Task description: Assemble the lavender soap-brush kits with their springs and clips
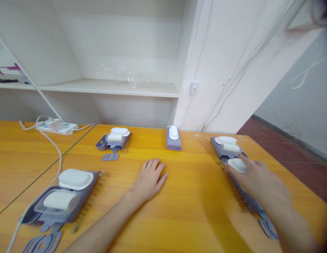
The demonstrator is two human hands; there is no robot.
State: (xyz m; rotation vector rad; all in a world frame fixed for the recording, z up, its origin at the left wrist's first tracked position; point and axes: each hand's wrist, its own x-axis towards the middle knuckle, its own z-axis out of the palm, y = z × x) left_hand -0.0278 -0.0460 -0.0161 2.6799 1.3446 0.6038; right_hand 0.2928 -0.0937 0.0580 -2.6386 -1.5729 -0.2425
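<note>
My left hand (149,178) lies palm down on the wooden table with its fingers a little spread, and nothing is in it. Over at the right, my right hand (254,181), slightly blurred, has its thumb and fingers around a white oval piece (237,165). That piece is at a long grey-purple plastic holder (244,189), partly hidden under the hand and wrist. Just behind it, another grey-purple holder (217,147) carries a white oval piece (226,140) and a white roll (230,148). Thin metal coils (233,188) run along the holders' left side.
At the back stands a small grey-purple case (174,144) with a white oval top. Similar loaded holders (91,191) sit at the left, near flat grey cut-out pieces (110,157). A power strip (58,126) trails a white cable (58,151). White shelving (113,88) backs the table.
</note>
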